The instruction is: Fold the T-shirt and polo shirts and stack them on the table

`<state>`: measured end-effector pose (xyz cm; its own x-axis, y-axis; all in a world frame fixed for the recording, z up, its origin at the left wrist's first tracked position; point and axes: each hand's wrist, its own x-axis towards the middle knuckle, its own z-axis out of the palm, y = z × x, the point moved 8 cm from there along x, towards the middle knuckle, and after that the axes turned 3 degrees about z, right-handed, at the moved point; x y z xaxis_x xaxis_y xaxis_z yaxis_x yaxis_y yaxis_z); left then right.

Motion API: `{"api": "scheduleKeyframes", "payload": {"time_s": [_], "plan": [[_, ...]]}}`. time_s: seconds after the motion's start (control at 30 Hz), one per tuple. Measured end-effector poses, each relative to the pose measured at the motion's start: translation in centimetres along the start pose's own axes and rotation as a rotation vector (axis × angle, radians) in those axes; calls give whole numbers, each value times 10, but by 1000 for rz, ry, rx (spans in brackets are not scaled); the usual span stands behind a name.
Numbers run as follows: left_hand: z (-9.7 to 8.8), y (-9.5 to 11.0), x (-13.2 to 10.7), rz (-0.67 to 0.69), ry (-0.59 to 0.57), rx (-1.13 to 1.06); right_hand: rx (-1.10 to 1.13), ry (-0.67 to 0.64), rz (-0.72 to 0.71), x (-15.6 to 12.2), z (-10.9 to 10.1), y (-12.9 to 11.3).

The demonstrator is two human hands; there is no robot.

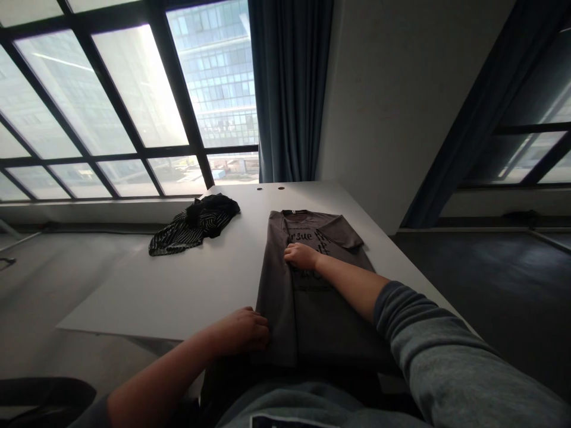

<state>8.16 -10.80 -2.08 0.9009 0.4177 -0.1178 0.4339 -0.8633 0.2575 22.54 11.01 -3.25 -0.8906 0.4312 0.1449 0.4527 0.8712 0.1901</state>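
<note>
A dark grey T-shirt (303, 303) with black lettering lies flat on the white table (160, 291), its collar at the far end and its left side folded inward. My right hand (301, 257) rests on the shirt's upper middle, with curled fingers at the fold line. My left hand (241, 331) sits at the shirt's near left edge, its fingers curled against the cloth. Whether either hand pinches the fabric is hard to see. The shirt's near end is hidden behind my forearm and body.
A crumpled black garment with white stripes (194, 224) lies on the table's far left. The table has several edges close by, with floor below, and small holes near its far edge. Large windows and a blue curtain (289, 89) stand beyond it.
</note>
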Motion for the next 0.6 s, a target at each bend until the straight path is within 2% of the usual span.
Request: {"api": "scheduleKeyframes", "payload": {"time_s": [0.1,0.23,0.3,0.47,0.6], "plan": [[-8,-8,-9,-30,24,-102,2,17,7,1,-6,0],[-13,-9,-15,-32,7,-185,53,-88,-27,1,1,-6],[-14,-6,-13,-31,-2,-198,96,-125,4,2,4,-5],[-18,-10,8,-180,165,-41,180,-79,274,9,6,14],[-6,-24,35,-253,227,36,206,-86,501,14,21,33]]}}
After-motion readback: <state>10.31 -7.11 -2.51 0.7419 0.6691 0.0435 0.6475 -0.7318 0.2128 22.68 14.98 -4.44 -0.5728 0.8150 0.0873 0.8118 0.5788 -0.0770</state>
